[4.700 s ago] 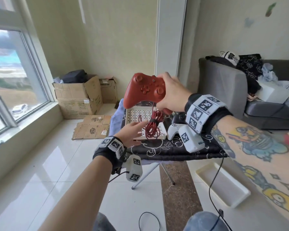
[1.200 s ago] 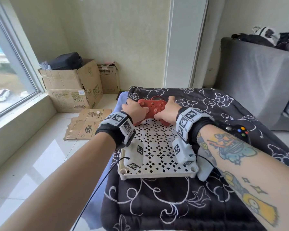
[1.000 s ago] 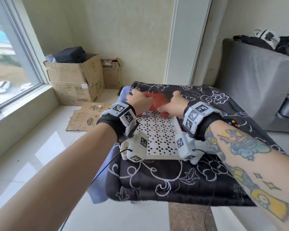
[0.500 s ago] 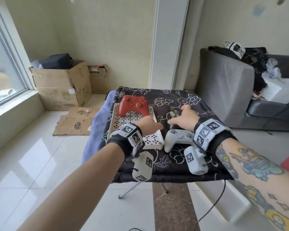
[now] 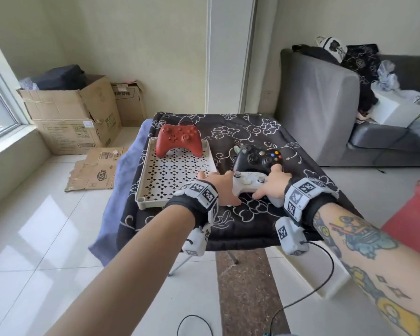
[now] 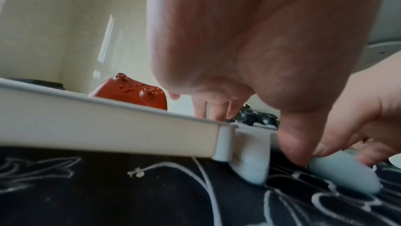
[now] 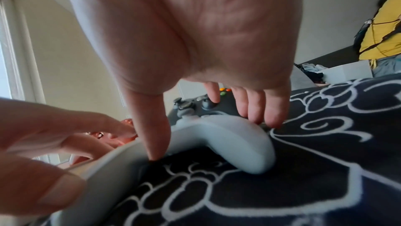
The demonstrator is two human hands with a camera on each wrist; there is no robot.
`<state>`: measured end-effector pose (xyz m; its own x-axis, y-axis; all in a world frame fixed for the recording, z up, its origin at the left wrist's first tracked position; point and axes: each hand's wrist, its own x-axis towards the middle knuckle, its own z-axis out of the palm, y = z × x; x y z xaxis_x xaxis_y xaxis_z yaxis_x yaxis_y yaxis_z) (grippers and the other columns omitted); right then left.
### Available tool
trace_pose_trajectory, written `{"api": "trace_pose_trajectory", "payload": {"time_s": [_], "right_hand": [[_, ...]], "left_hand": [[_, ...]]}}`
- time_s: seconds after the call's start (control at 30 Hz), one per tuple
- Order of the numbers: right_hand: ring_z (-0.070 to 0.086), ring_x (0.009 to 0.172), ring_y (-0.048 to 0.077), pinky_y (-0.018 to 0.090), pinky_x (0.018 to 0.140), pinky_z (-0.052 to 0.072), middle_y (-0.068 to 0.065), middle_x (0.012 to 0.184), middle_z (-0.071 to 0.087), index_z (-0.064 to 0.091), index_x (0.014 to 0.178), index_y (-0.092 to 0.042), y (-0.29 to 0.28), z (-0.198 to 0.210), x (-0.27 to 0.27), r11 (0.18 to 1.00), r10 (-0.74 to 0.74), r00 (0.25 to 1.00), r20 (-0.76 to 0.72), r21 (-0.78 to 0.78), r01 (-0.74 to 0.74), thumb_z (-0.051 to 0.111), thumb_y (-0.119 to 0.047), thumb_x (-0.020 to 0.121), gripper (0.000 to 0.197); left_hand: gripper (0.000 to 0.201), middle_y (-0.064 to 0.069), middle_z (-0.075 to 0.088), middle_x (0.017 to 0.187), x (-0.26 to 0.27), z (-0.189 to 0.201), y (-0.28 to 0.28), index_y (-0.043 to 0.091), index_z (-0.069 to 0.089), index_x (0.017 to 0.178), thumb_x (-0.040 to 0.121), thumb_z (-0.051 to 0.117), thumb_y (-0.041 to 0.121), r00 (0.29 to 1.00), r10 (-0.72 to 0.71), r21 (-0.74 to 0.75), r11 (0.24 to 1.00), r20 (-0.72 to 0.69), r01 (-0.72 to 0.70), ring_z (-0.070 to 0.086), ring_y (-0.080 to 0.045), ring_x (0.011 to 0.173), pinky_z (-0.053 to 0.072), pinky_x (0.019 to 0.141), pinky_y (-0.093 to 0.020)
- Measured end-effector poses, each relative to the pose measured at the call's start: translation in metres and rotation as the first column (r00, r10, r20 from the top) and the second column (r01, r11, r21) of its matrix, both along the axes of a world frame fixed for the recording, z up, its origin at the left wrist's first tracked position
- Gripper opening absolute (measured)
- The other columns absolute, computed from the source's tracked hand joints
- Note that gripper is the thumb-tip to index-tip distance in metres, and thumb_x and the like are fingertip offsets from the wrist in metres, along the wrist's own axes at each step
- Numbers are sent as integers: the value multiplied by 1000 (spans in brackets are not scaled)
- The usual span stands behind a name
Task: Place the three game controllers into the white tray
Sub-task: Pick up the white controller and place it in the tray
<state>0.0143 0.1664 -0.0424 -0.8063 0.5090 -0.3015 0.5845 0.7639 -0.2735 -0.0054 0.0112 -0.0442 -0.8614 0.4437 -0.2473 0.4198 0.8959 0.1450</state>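
White moulded plastic, the white controller (image 5: 249, 185) lies nearest on the black patterned cloth (image 5: 247, 214), just at 3 o'clock of the white tray (image 5: 144, 180)'s near corner. It should be light, rigid and smooth, so the two rounded grips are the sensible places to take it; the thumbsticks on top are the parts to keep off.

Both hands are closing on it. In the left wrist view the left hand (image 5: 222, 190) has its thumb down against the left grip, with fingers curled over the far edge. In the right wrist view the right hand (image 5: 274, 187) has its thumb planted in the notch between the grips and its fingertips (image 7: 271, 118) at the far side of the right grip. I judge it pinched but not yet lifted.

Further off, at 12 o'clock of it and almost touching, sits the black controller (image 5: 258, 157), likely similar in weight. Farthest, at 11 o'clock, the red controller (image 5: 178, 140) already rests in the tray's far end.
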Motion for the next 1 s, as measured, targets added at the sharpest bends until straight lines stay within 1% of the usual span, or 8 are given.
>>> {"api": "trace_pose_trajectory", "payload": {"time_s": [0.1, 0.17, 0.27, 0.43, 0.57, 0.7, 0.87, 1.0], "right_hand": [[46, 127, 38, 45, 104, 43, 21, 139, 41, 24, 142, -5, 4, -9, -1, 1000, 21, 1000, -15, -8, -21, 83, -43, 66, 103], [52, 121, 38, 44, 101, 46, 21, 134, 48, 26, 140, -7, 6, -10, -1, 999, 24, 999, -41, -27, -26, 81, -38, 70, 94], [61, 112, 36, 39, 92, 50, 18, 124, 60, 31, 134, -7, 12, -9, -2, 999, 27, 996, -87, -41, -31, 82, -29, 73, 82], [60, 116, 33, 34, 88, 49, 15, 128, 59, 40, 137, -7, 17, -4, 9, 998, 41, 992, -116, -45, -47, 86, -26, 67, 86], [58, 112, 34, 32, 79, 45, 17, 132, 52, 43, 134, -10, 15, 13, 18, 998, 31, 984, -176, -57, -42, 83, -26, 64, 82], [47, 126, 37, 38, 99, 46, 19, 138, 40, 40, 139, -13, 4, 36, 20, 998, 21, 950, -311, -52, -39, 79, -18, 70, 80], [44, 127, 38, 42, 104, 44, 19, 138, 39, 41, 140, -17, -31, 57, 13, 995, 79, 923, -376, -23, -95, 80, -20, 68, 82], [43, 129, 40, 43, 106, 42, 20, 140, 35, 38, 140, -15, -64, 61, -5, 988, 127, 907, -402, -30, -151, 81, -16, 70, 83]], "left_hand": [[91, -9, 50, 145, 0, -6, 4, 22, 11, 152, 82, 62, 48, 1000, -12, 22, 1000, -20, 12, 20, -21, 149, -1, 114, -57], [95, -11, 51, 143, 1, -9, 7, 23, 5, 152, 81, 64, 44, 999, 9, 48, 999, -46, -6, 25, -23, 147, 1, 115, -58], [99, -12, 62, 125, 1, -10, 10, 24, 4, 151, 77, 68, 40, 996, 22, 91, 996, -82, -15, 45, -30, 131, 11, 114, -57], [97, -2, 61, 92, 9, -1, 10, 23, 7, 151, 75, 67, 20, 994, 20, 189, 982, -103, 0, 55, -30, 110, 23, 109, -51], [90, -13, 59, 119, 12, 7, 8, 19, 17, 148, 74, 67, 10, 993, 69, 440, 898, -95, -21, 58, -33, 110, 44, 98, -45], [91, -17, 42, 140, 12, 25, 2, 14, 17, 151, 76, 65, 0, 987, 162, 580, 806, -19, -121, 48, -33, 125, 41, 96, -34], [73, -20, 41, 134, 0, 39, -25, 5, 30, 140, 78, 66, 1, 972, 235, 582, 788, 16, -200, 47, -32, 119, 42, 89, -32], [83, -13, 45, 127, -17, 48, -59, 8, 32, 138, 69, 79, 7, 958, 286, 576, 782, 7, -238, 47, -22, 101, 42, 79, -27]]}}
